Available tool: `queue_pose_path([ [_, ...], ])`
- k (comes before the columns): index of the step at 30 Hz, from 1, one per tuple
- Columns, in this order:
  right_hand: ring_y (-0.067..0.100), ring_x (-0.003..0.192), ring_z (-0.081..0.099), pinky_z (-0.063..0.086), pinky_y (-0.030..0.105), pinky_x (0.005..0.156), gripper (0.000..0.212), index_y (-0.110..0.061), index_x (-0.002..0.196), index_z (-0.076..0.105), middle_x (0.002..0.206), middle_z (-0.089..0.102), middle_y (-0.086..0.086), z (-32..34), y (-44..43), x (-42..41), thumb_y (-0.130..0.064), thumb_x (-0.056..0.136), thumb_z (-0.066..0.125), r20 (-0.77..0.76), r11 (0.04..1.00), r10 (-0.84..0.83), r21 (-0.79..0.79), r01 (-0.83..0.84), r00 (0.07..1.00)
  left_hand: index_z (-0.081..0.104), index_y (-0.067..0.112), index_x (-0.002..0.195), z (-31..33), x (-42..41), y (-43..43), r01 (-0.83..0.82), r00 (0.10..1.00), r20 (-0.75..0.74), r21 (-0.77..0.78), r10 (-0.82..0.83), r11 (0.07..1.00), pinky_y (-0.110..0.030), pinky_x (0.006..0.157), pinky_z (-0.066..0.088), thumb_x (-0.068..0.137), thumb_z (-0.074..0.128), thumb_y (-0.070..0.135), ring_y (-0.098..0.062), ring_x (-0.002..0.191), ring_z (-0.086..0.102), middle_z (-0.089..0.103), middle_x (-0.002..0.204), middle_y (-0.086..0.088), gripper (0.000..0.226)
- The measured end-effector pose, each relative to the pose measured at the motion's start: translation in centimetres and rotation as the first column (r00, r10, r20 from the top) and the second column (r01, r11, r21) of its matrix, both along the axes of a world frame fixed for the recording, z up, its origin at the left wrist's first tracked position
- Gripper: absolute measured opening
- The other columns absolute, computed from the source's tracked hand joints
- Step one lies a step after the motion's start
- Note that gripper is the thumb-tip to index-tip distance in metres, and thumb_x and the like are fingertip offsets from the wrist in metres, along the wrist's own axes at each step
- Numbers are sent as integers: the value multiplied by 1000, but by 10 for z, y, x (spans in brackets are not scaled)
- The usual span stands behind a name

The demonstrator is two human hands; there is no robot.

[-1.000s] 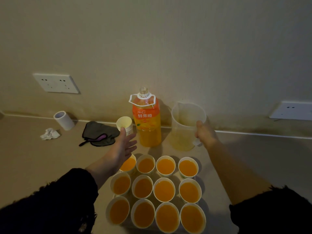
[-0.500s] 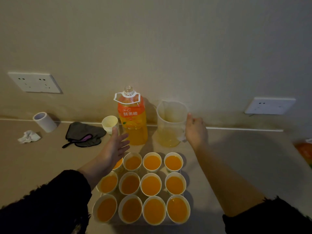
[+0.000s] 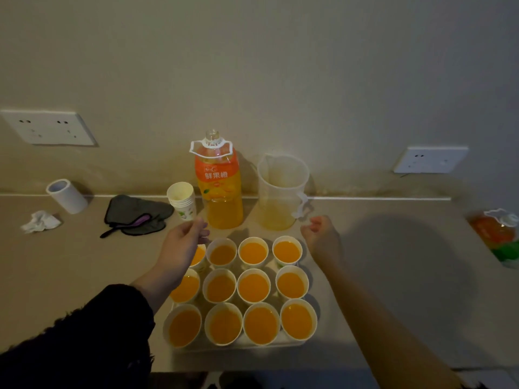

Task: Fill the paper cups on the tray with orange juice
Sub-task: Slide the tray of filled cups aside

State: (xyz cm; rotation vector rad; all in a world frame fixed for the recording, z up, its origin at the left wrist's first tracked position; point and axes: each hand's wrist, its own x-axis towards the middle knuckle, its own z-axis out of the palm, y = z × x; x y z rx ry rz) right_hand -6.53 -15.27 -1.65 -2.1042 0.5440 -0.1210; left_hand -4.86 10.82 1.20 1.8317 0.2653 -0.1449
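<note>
Paper cups [image 3: 253, 286] on tray [image 3: 238, 348] all hold juice — left hand [image 3: 182, 245], right hand [image 3: 323, 240] hover by back row, grips released.

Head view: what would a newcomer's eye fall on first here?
Twelve paper cups of orange juice fill the tray at front centre. Behind them, by the wall, stand the orange juice bottle and a clear jug. The left hand and right hand hover empty near the back row.

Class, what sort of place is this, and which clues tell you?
Likely a home or office counter indoors: a beige worktop against a wall with sockets, holding a juice bottle and filled paper cups.
</note>
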Motion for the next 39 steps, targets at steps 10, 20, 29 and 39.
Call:
queue_pose_path([
  [10,20,119,49,40,33,99,52,-17,131,49,131,53,3,-39,31,-33,-29,83,68,-153,901,164,-379,-211,975,65,12,113,-42,5,43,65,998,-25,508,-60,859,-32,79,45,85,68,32,-24,97,60,65,108,-4,35],
  [20,19,137,31,19,32,113,61,-18,141,37,145,41,1,-45,57,-9,-34,87,61,-246,654,411,-591,-471,878,49,9,134,-63,11,61,158,984,-44,669,-174,726,-37,102,35,75,78,27,-28,124,44,50,133,-13,68],
  [29,29,141,20,15,48,115,74,-22,148,25,154,25,6,-37,103,34,-47,85,57,-408,567,462,-547,-616,787,31,17,147,-78,32,52,323,935,-126,692,-332,646,-36,108,32,78,75,37,-26,137,32,31,150,-9,84],
  [39,37,133,34,25,53,110,64,-19,139,38,141,41,13,-43,107,47,-41,83,60,-599,427,421,-532,-731,682,26,24,148,-93,49,46,461,882,-277,670,-381,581,-37,108,34,76,74,34,-29,137,33,28,152,-11,87],
])
